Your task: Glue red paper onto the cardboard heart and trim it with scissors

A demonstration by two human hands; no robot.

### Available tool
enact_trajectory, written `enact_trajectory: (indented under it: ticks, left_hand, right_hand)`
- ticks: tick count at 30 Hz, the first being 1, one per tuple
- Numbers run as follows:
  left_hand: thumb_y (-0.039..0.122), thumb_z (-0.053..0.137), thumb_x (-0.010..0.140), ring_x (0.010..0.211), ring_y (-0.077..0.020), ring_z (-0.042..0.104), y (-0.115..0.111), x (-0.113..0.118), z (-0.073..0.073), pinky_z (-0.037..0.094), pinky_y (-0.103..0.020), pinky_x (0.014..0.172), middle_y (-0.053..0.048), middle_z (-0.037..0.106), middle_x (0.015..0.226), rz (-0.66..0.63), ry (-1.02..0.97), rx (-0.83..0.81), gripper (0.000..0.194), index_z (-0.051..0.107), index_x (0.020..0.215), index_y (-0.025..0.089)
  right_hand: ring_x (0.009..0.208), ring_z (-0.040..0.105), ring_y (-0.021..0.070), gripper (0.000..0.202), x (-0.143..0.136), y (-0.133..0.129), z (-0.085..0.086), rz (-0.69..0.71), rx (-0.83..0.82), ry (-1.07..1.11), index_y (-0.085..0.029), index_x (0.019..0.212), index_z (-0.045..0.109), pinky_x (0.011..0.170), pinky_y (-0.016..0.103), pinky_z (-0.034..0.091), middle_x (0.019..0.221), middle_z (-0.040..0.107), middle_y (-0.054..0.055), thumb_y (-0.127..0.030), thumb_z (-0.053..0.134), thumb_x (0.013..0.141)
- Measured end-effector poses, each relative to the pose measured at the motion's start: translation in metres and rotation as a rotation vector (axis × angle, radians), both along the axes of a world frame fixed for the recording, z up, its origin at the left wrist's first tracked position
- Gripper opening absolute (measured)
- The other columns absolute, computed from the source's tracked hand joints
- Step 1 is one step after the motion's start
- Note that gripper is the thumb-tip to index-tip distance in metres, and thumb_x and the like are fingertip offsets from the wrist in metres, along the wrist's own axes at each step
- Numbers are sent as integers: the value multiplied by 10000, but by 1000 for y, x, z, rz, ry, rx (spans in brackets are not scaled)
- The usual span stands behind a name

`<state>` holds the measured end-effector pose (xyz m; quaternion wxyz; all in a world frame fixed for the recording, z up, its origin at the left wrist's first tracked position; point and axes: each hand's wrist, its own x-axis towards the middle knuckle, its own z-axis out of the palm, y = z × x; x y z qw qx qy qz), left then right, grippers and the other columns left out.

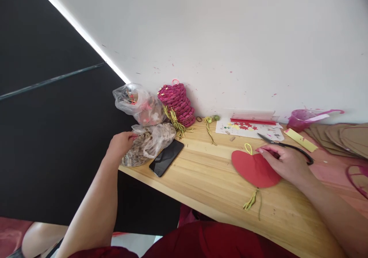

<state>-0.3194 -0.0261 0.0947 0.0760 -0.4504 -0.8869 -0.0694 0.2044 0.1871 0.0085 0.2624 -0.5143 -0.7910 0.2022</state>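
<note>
Phone lies near tabletop edge, heart well apart.

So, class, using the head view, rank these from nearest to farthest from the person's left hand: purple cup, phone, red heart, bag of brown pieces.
From the left hand:
1. Bag of brown pieces: right at the hand
2. Phone: just right of the bag
3. Red heart: farther right, at the right hand
4. Purple cup: far right, near the wall
</note>
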Motion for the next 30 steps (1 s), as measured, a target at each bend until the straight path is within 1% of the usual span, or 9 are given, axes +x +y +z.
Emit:
enact_trajectory:
  ticks: [3,9,11,14,18,21,24,26,30]
  left_hand:
    - [238,524,905,951,-297,682,-3,2,-8,512,-378,850,-136,754,1010,-7,82,-63,300,760,1075,167]
    - [300,526,900,1162,-285,606,23,21,-19,429,-387,1071,-106,733,1161,-332,53,-74,313,771,1062,191]
    - [285,475,911,1103,-273,632,34,28,-21,454,-371,1031,-107,749,1077,-418,12,-105,333,775,1014,184]
    - [272,402,937,922,-218,682,45,35,-21,507,-292,865,-64,762,947,-439,-39,-148,376,768,999,210]
    - [299,374,960,895,-199,695,48,39,-14,494,-270,819,-42,769,988,-340,-21,-230,394,745,1085,259]
    - [365,448,925,967,-284,695,46,39,-5,500,-347,827,-123,755,1033,-193,37,-283,396,713,1187,232]
    - [486,566,832,1005,-389,682,42,37,0,519,-430,797,-213,725,1091,-2,61,-341,562,646,1291,172]
    - [557,611,774,1042,-412,668,40,36,0,525,-448,811,-234,702,1143,118,70,-390,659,627,1301,163]
    - [606,624,749,1124,-407,631,38,36,-4,514,-442,876,-265,630,1256,177,82,-437,743,589,1337,153]
  right_hand:
    - [576,592,214,413,0,0,0,-5,-7,4,-244,837,774,569,359,406,716,741,38,-566,521,778]
    - [606,614,220,415,-1,-1,0,-13,-3,8,-245,845,772,587,365,422,753,756,37,-569,522,774]
    - [595,613,219,410,0,-1,0,-3,4,8,-245,840,771,571,359,417,731,751,37,-567,525,784]
    - [575,606,218,411,1,-1,-1,5,14,4,-242,835,768,556,355,412,695,740,38,-575,530,795]
    - [624,632,228,402,2,0,-2,30,20,4,-248,843,768,572,353,425,750,759,43,-570,529,817]
    - [644,642,234,398,2,0,-1,33,19,4,-249,842,767,581,352,430,766,765,47,-569,532,824]
    - [652,647,239,394,2,0,0,30,12,6,-251,834,765,591,357,434,757,762,47,-567,531,818]
    - [652,647,241,393,1,0,0,31,6,5,-252,836,767,596,361,436,757,762,47,-566,531,814]
    - [664,655,243,399,2,1,-3,30,-3,1,-251,847,768,602,363,443,768,764,47,-571,531,820]
